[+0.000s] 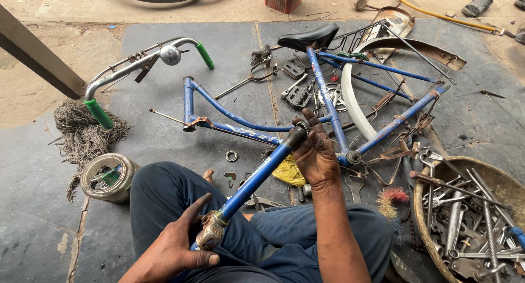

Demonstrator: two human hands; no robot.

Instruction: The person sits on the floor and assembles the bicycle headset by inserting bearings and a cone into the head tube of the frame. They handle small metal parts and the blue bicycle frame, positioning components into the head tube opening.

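Observation:
A blue bicycle fork tube [257, 176] slants across my lap, its rusty crown end low and its dark threaded end high. My left hand [178, 244] grips the rusty lower end against my knee. My right hand [316, 152] is wrapped around the upper threaded end, fingers on the black ring there. Beyond my hands a stripped blue bicycle frame [328, 105] with a black saddle [309, 37] lies flat on the dark floor slab.
A chrome handlebar with green grips [139, 61] and a bell lies at the left by a wad of fibre [82, 132]. A jar of small parts [109, 176] stands near my left knee. A pan of wrenches [465, 217] sits right. Pedals, bearing ring, yellow rag lie around.

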